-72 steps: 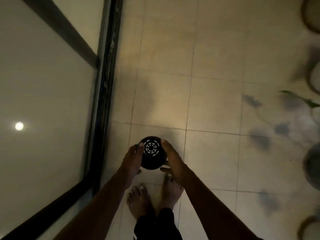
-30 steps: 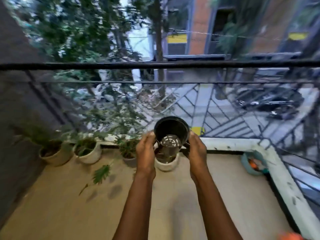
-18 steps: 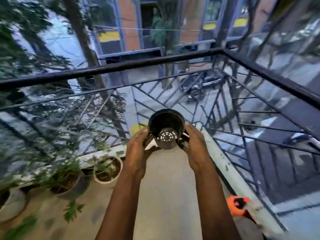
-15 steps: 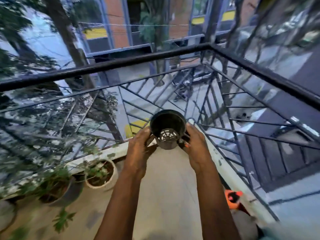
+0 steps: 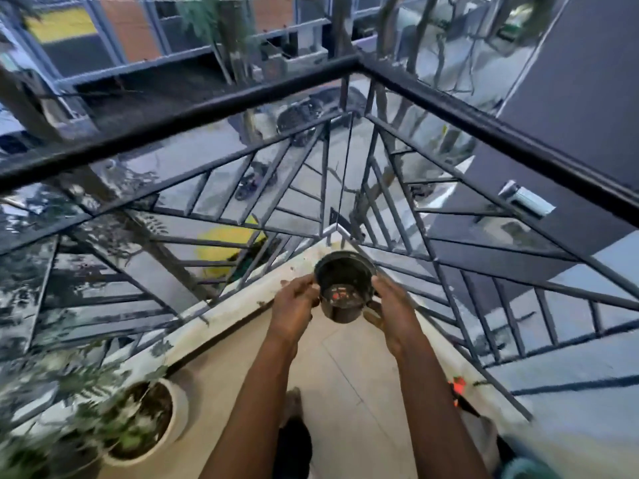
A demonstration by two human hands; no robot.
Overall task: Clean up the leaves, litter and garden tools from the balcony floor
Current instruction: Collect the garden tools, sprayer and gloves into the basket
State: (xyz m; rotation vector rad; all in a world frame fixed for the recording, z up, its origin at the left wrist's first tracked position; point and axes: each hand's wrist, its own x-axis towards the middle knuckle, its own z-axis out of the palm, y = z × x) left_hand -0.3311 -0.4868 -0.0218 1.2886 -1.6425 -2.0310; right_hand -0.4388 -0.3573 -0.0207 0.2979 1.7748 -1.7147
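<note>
A small black plastic plant pot [image 5: 344,288] is held upright in the air over the far corner of the balcony, its mouth facing me and its slotted bottom visible inside. My left hand [image 5: 295,305] grips its left side and my right hand [image 5: 392,311] grips its right side, fingers curled round the wall. An orange-handled garden tool [image 5: 458,392] lies on the floor by the right kerb, partly hidden behind my right forearm.
A black metal railing [image 5: 242,102] with slanted bars encloses the corner above a white kerb [image 5: 221,316]. A white potted plant [image 5: 152,423] stands at lower left beside more foliage. A teal object [image 5: 529,470] shows at the bottom right edge. Beige floor tiles [image 5: 352,375] lie below my arms.
My view has swung from the floor by the glass door up to the balcony's right corner. Both hands carried the pot along, and it is now lower, near the kerb corner.
</note>
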